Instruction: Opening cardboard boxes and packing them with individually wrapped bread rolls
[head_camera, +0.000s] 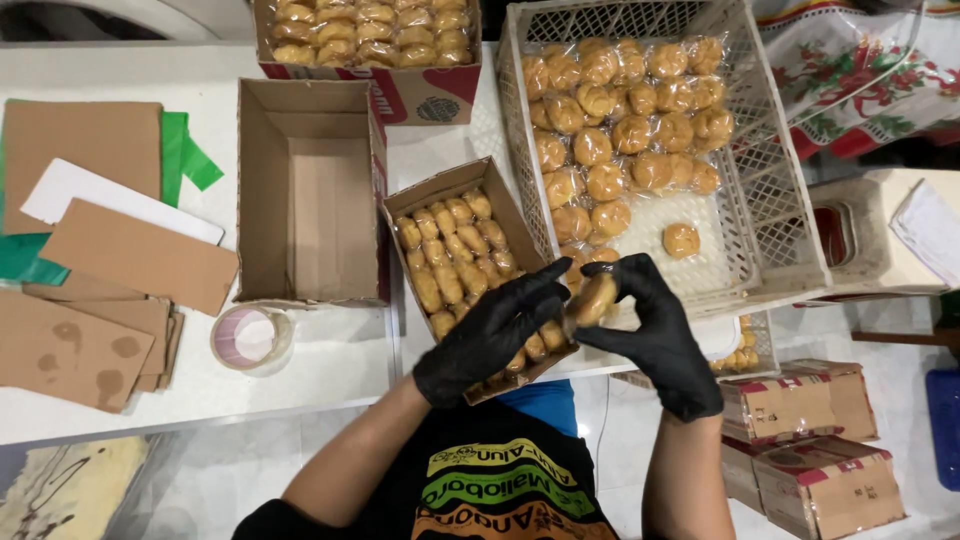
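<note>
Two gloved hands meet above the counter's near edge, beside the white crate and small carton of pastries: left hand and right hand together grasp one wrapped pastry.

Bright, even overhead light floods the white table, and shadows fall short and soft. Glare glints off the plastic wrap in the white crate. Focus is crisp at centre, with slight blur on the wrapped pastry. Wide-lens bending curves the edges, and the lower corners go dim.
</note>
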